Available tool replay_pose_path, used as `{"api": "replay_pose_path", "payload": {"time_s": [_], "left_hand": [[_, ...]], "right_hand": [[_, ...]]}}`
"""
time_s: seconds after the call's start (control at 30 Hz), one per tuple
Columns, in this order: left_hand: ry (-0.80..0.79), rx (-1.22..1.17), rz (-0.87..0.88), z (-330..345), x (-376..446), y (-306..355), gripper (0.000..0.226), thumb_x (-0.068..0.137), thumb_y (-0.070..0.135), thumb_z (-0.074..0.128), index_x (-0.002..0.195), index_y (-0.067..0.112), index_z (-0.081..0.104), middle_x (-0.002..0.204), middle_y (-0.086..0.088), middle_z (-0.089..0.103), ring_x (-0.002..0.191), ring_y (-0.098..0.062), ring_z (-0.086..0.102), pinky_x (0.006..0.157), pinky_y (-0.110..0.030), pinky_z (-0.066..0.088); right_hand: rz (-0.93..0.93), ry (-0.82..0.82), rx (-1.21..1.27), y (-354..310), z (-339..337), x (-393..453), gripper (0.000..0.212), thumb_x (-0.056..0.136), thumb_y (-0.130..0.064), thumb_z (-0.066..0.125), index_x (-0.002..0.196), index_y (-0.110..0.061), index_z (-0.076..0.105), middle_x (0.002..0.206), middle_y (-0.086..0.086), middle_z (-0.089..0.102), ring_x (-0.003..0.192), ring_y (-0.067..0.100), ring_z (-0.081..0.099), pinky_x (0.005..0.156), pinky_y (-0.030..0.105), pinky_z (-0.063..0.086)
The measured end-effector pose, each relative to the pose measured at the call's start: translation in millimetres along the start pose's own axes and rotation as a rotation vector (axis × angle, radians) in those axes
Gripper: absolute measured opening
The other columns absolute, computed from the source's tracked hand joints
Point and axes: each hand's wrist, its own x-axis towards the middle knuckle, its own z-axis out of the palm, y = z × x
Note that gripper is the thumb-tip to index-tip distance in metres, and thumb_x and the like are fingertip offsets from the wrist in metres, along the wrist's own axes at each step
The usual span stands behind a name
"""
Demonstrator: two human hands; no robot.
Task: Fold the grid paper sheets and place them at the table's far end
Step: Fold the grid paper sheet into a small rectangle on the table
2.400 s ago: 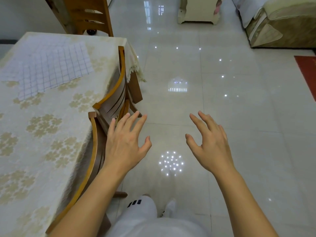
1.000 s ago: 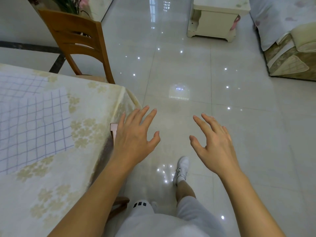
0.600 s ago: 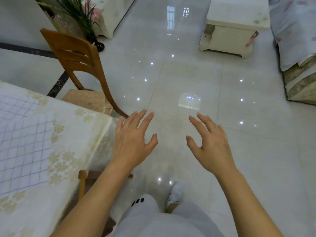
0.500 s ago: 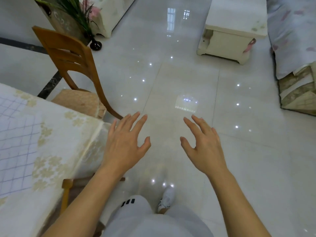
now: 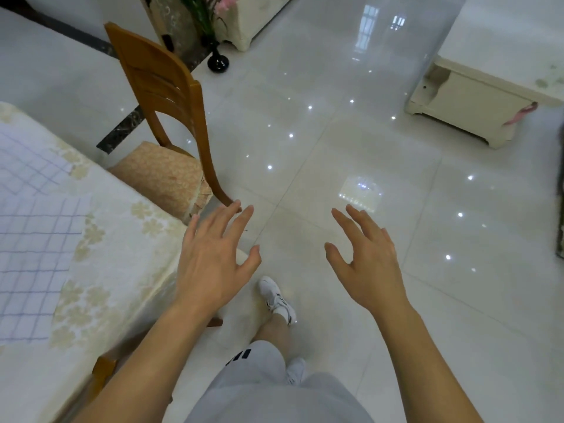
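Observation:
White grid paper sheets (image 5: 33, 239) with blue lines lie flat on the table (image 5: 122, 254) at the left edge of the head view, overlapping one another. The table wears a cream cloth with a gold flower pattern. My left hand (image 5: 210, 257) hovers with fingers spread above the table's corner, to the right of the sheets, touching nothing. My right hand (image 5: 369, 257) is held out over the floor, fingers spread and empty.
A wooden chair (image 5: 164, 123) with a patterned cushion stands at the table's end. Another chair's wooden frame (image 5: 103, 367) shows by the table's near side. A cream low cabinet (image 5: 482, 96) stands at the right, a black vase (image 5: 217, 61) with flowers at the back. Glossy white tiles cover the floor.
I have walked along the table's side toward its end; the end chair and table corner now sit nearer. Both hands stayed spread and empty in front of me.

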Motion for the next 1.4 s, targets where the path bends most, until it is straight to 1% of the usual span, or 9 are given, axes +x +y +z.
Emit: {"api": "replay_pose_path", "payload": {"time_s": [0.2,0.33,0.5,0.73,0.87,0.97,1.07,1.27,1.4], "left_hand": [[0.03,-0.033,-0.104,-1,64,-40,0.062,0.089,0.048,0.047,0.145,0.024,0.044,0.151,-0.003,0.045,0.138,-0.023,0.039,0.116,-0.053,0.025],[0.049,-0.061,-0.169,-9,109,-68,0.063,0.089,0.051,0.042,0.145,0.024,0.044,0.15,-0.002,0.046,0.139,-0.024,0.04,0.115,-0.055,0.027],[0.07,-0.07,-0.256,-16,142,-106,0.061,0.087,0.049,0.045,0.143,0.024,0.047,0.149,-0.001,0.047,0.136,-0.023,0.041,0.116,-0.052,0.025],[0.106,-0.086,-0.441,-24,135,-157,0.059,0.088,0.049,0.041,0.141,0.024,0.049,0.147,-0.001,0.049,0.137,-0.022,0.04,0.116,-0.051,0.026],[0.125,-0.078,-0.582,-29,118,-181,0.059,0.088,0.047,0.046,0.143,0.027,0.045,0.15,0.0,0.045,0.14,-0.021,0.036,0.118,-0.049,0.02],[0.153,-0.07,-0.69,-31,105,-194,0.06,0.09,0.048,0.044,0.146,0.028,0.042,0.153,0.001,0.042,0.141,-0.022,0.037,0.119,-0.051,0.022],[0.178,-0.053,-0.798,-33,97,-206,0.062,0.09,0.052,0.038,0.147,0.025,0.043,0.152,0.0,0.043,0.14,-0.023,0.038,0.118,-0.052,0.023],[0.184,-0.021,-0.989,-33,95,-227,0.062,0.089,0.05,0.042,0.146,0.025,0.044,0.152,-0.001,0.044,0.139,-0.024,0.04,0.118,-0.052,0.025],[0.18,-0.009,-1.159,-34,104,-239,0.063,0.089,0.05,0.042,0.147,0.025,0.043,0.152,-0.003,0.045,0.138,-0.026,0.041,0.117,-0.052,0.026]], "right_hand": [[-0.099,-0.077,-0.049,-27,11,90,0.057,0.095,-0.042,0.056,0.148,-0.033,0.039,0.158,-0.004,0.032,0.148,0.018,0.024,0.119,0.053,0.02],[-0.187,-0.087,-0.092,-57,13,161,0.056,0.094,-0.04,0.058,0.148,-0.031,0.041,0.156,-0.002,0.036,0.147,0.02,0.027,0.117,0.055,0.025],[-0.307,-0.141,-0.113,-102,33,228,0.056,0.095,-0.039,0.057,0.148,-0.031,0.041,0.157,-0.001,0.035,0.147,0.022,0.027,0.118,0.056,0.024],[-0.505,-0.252,-0.167,-164,76,278,0.057,0.095,-0.044,0.055,0.149,-0.034,0.037,0.159,-0.004,0.032,0.147,0.021,0.026,0.118,0.056,0.023],[-0.638,-0.276,-0.163,-199,101,298,0.056,0.094,-0.045,0.057,0.146,-0.032,0.042,0.156,-0.002,0.038,0.145,0.024,0.033,0.115,0.059,0.027],[-0.719,-0.309,-0.144,-226,118,310,0.054,0.094,-0.051,0.05,0.144,-0.031,0.044,0.154,0.001,0.041,0.142,0.026,0.037,0.115,0.06,0.028],[-0.796,-0.373,-0.116,-247,136,323,0.054,0.094,-0.047,0.054,0.145,-0.032,0.042,0.155,0.0,0.039,0.143,0.025,0.036,0.115,0.059,0.028],[-0.973,-0.508,-0.04,-285,181,358,0.053,0.093,-0.037,0.062,0.142,-0.028,0.046,0.15,0.0,0.045,0.139,0.022,0.041,0.109,0.062,0.035],[-1.107,-0.654,-0.06,-320,204,384,0.051,0.095,-0.037,0.053,0.144,-0.025,0.046,0.149,0.003,0.044,0.14,0.023,0.038,0.109,0.058,0.036]]}}
